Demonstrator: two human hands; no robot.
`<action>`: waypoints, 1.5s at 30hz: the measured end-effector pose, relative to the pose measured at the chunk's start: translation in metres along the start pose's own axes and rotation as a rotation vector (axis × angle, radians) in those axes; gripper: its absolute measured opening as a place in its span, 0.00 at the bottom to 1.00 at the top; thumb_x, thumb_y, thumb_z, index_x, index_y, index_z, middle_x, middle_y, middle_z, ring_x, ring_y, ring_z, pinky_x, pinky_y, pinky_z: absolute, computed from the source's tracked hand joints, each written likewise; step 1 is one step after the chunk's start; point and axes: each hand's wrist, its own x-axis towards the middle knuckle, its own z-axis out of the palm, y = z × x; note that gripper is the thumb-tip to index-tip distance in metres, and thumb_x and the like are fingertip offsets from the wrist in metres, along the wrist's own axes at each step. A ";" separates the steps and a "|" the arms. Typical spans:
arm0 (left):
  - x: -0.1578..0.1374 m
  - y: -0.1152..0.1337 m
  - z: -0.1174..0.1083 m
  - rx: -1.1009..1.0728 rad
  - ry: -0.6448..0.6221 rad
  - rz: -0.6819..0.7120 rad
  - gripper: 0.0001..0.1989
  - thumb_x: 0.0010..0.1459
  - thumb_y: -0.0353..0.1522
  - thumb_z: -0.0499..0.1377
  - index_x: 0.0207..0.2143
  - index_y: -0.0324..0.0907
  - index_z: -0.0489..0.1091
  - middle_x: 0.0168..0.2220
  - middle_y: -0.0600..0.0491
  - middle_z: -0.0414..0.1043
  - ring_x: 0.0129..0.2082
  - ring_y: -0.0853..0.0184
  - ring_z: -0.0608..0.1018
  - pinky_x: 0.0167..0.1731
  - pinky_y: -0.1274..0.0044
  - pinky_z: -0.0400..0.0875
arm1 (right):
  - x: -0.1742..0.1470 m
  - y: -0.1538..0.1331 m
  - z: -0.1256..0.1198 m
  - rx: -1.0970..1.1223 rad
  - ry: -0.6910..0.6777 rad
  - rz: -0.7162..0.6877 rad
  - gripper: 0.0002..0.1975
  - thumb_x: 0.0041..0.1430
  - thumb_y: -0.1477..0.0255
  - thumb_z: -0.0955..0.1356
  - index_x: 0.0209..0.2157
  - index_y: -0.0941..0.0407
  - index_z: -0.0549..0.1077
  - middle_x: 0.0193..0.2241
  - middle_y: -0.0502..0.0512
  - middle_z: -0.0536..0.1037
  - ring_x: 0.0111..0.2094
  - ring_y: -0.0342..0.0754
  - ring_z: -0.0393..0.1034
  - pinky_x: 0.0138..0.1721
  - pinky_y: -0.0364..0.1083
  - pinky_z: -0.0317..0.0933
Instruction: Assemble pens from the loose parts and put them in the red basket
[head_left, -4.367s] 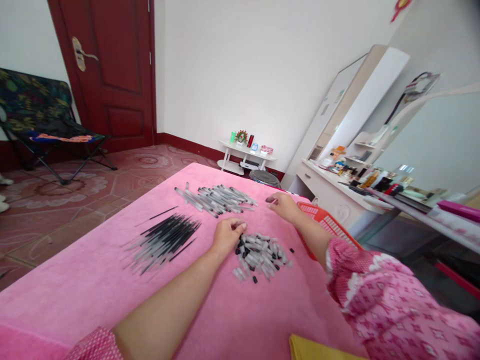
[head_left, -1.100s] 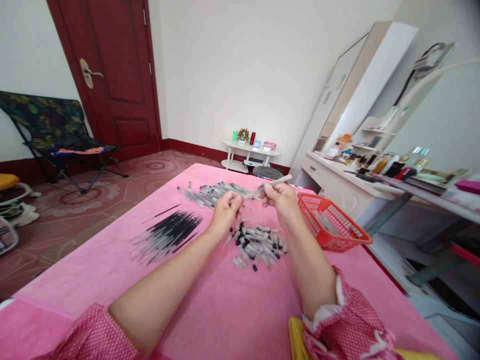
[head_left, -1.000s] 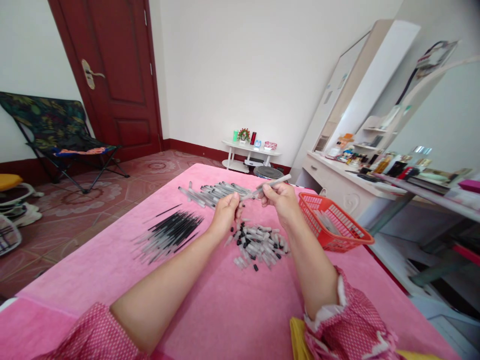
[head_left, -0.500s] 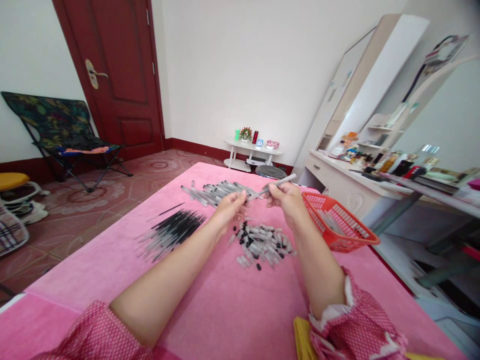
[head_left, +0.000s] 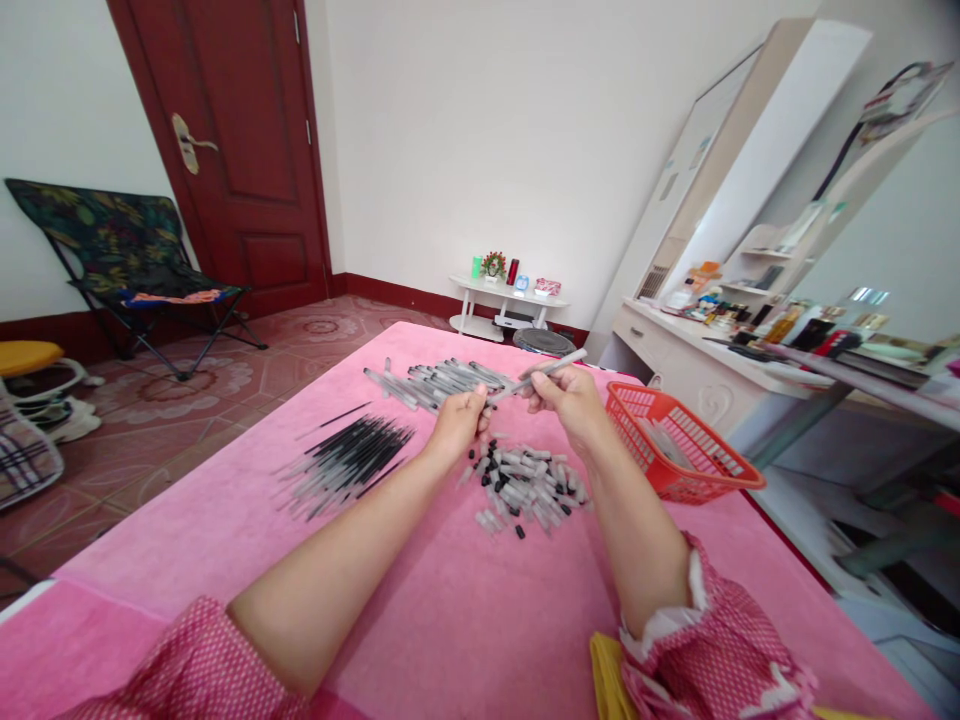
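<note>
A translucent pen (head_left: pixel 561 364) slants up to the right above the pink-covered table (head_left: pixel 450 590). My right hand (head_left: pixel 571 402) pinches it near the middle. My left hand (head_left: pixel 460 420) is closed at its lower left end, fingertips together; the hand partly hides that end. Just beyond the left hand lies a pile of clear pen barrels (head_left: pixel 442 380) with dark ends. Below my hands is a heap of pen caps and small black plugs (head_left: pixel 525 480). Left of my left forearm, many thin black refills (head_left: pixel 360 450) lie side by side.
An orange-red plastic basket (head_left: pixel 675 485) with some clear pieces inside stands by my right forearm. Yellow cloth (head_left: pixel 606 675) lies under my right sleeve. A dressing table (head_left: pixel 675 340) with bottles is on the right, a folding chair (head_left: pixel 105 235) on the left.
The pen and my right hand have shifted slightly left, and the two hands are a little closer together. The view has moved slightly; the piles look the same.
</note>
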 end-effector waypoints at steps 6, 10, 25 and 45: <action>-0.003 0.007 -0.001 0.036 -0.009 -0.058 0.26 0.53 0.53 0.48 0.21 0.39 0.60 0.14 0.57 0.60 0.10 0.76 0.64 0.12 0.82 0.49 | 0.002 0.006 0.002 0.041 0.071 0.050 0.13 0.44 0.63 0.70 0.25 0.60 0.71 0.18 0.51 0.72 0.15 0.39 0.62 0.17 0.41 0.61; -0.002 0.006 0.002 0.075 -0.034 0.089 0.22 0.52 0.50 0.52 0.24 0.39 0.62 0.18 0.58 0.64 0.13 0.76 0.66 0.13 0.83 0.52 | 0.004 0.008 -0.003 0.069 0.139 0.102 0.14 0.43 0.63 0.70 0.25 0.60 0.71 0.17 0.50 0.71 0.14 0.38 0.61 0.16 0.41 0.61; 0.007 -0.014 -0.018 0.351 -0.348 -0.135 0.24 0.50 0.49 0.54 0.18 0.36 0.67 0.14 0.53 0.68 0.11 0.75 0.64 0.15 0.82 0.55 | 0.007 0.012 -0.030 0.099 0.195 0.311 0.09 0.47 0.69 0.69 0.24 0.61 0.71 0.16 0.50 0.70 0.13 0.36 0.58 0.14 0.38 0.58; -0.005 0.006 -0.035 0.539 -0.424 -0.081 0.18 0.51 0.41 0.54 0.20 0.37 0.73 0.19 0.49 0.71 0.12 0.71 0.66 0.15 0.80 0.56 | 0.008 0.015 -0.036 0.083 0.388 0.240 0.08 0.46 0.69 0.68 0.23 0.60 0.71 0.13 0.48 0.69 0.10 0.36 0.56 0.11 0.38 0.52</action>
